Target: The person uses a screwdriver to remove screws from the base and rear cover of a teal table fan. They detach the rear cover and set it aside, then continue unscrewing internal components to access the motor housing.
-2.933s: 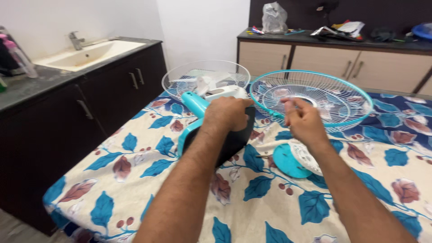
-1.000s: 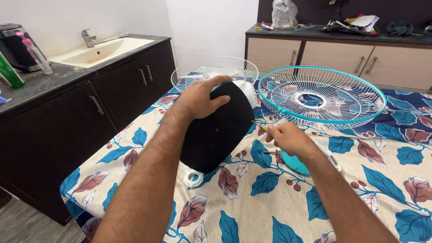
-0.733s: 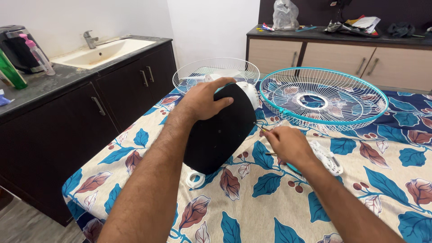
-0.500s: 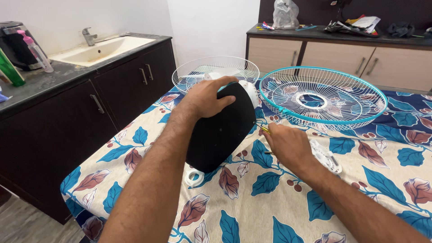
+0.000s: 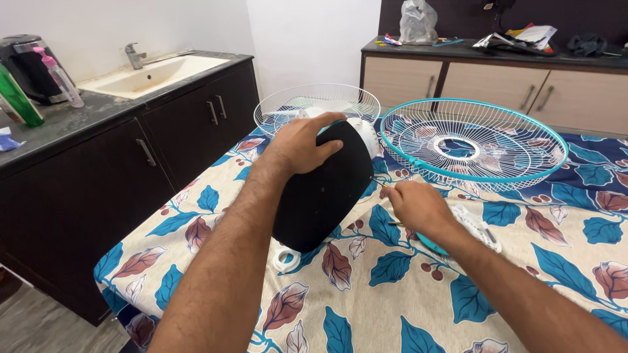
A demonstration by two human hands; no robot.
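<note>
My left hand (image 5: 302,142) grips the upper edge of a fan base (image 5: 320,189) tipped on its side, its black underside facing me. My right hand (image 5: 417,204) is closed on a thin screwdriver (image 5: 381,185) whose tip points at the base's right edge. A round teal and white fan part (image 5: 474,227) lies partly hidden under my right wrist. A second small screwdriver (image 5: 394,223) rests on the cloth below my right hand.
A teal-rimmed fan guard (image 5: 474,144) and a white wire guard (image 5: 316,106) lie at the far side of the floral-covered table (image 5: 366,294). A dark counter with a sink (image 5: 152,72) stands left. A cluttered cabinet (image 5: 497,78) stands behind.
The fan base has been turned so its black underside faces me. My right hand dropped from near the teal guard to the base's right edge, now holding a screwdriver.
</note>
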